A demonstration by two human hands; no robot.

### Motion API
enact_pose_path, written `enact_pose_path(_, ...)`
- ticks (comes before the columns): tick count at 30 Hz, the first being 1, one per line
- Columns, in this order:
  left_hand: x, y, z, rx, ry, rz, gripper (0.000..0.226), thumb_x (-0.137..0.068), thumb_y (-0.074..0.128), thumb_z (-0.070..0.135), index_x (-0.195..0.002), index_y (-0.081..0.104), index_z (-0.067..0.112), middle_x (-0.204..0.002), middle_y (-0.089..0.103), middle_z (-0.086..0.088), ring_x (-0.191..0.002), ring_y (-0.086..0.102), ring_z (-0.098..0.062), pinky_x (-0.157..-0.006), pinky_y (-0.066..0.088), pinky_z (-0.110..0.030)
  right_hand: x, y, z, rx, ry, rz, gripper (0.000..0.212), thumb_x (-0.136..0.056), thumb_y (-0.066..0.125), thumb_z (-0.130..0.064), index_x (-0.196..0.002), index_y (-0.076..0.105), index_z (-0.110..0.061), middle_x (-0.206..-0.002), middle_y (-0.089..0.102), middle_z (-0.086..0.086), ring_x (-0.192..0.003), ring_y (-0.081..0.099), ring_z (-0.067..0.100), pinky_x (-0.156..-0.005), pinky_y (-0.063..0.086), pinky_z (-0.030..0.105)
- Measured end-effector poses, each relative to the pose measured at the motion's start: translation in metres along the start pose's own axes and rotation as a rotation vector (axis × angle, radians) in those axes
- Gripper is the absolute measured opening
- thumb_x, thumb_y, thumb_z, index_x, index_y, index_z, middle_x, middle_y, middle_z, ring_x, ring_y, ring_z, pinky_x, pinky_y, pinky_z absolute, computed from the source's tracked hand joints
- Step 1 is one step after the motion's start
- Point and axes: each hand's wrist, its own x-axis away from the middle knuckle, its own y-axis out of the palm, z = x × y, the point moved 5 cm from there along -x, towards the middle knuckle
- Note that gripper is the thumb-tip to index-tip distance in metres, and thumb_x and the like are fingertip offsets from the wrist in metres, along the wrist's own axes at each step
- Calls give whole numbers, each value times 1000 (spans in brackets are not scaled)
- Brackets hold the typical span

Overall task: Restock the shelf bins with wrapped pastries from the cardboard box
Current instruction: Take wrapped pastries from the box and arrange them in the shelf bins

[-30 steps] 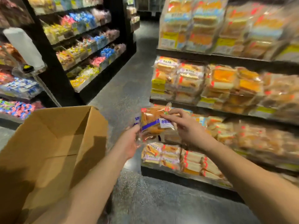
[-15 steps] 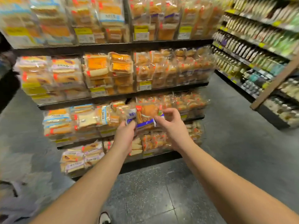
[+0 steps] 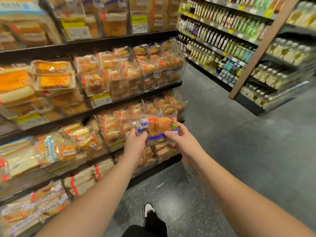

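left hand (image 3: 135, 142), right hand (image 3: 183, 142): fingers clamp pastry (image 3: 158, 128); seemingly before bin (image 3: 119, 129) | aisle floor (image 3: 239, 151) rightward

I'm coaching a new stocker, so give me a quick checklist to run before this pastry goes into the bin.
1. Left hand grips the wrapped pastry: ok.
2. Right hand grips its other end: ok.
3. Pastry level with the clear bin of similar pastries: ok.
4. Room left in that bin: cannot tell.
5. Wrapper intact: cannot tell, blurred.
6. Floor by the shoe free of obstacles: ok.
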Motion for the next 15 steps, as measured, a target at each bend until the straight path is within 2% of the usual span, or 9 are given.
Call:
enact_pose_path(2,-27,12,3,-30,-25,0,80,-81,61,49,-151,36,21,-152,35,2,-134,44,-22,-106,45,-53,-32,-15,2,-13,35,33,51,-85,78,-27,-129,53,-25,-113,73,0,-100,71,17,-77,53,33)
enact_pose_path(5,-67,24,9,-24,-57,-22,81,-71,65,63,-142,48,28,-151,40,1,-132,48,-21,-106,44,-52,-76,-35,3,-21,105,70,44,-86,77,-28,-124,55,-26,-114,72,1,-96,70,14,-74,49,30)
enact_pose_path(8,-106,31,11,-28,-95,-22,87,-85,68,55,-154,29,19,-160,28,-1,-139,38,-21,-110,37,-45,-118,-60,5,-18,161,119,54,-77,82,-37,-123,56,-25,-115,72,3,-99,70,18,-80,51,35)
enact_pose_path(11,-138,30,4,9,-105,-6,76,-87,69,49,-149,38,18,-151,37,3,-122,49,-12,-104,37,-36,-159,-83,10,-5,201,138,70,-65,87,-46,-124,56,-23,-114,73,4,-105,70,25,-93,54,48)
enact_pose_path(13,-154,30,-3,18,-144,-17,85,-79,71,57,-149,38,23,-148,43,8,-120,53,-13,-106,39,-40,-185,-95,19,24,239,139,66,-70,85,-45,-125,55,-22,-113,73,3,-105,70,27,-97,53,51)
enact_pose_path(15,-169,29,-14,27,-168,-20,88,-82,71,53,-154,28,25,-150,42,6,-132,46,-18,-110,38,-44,-212,-102,28,69,273,127,61,-75,83,-45,-125,55,-23,-113,73,0,-104,70,23,-97,53,49)
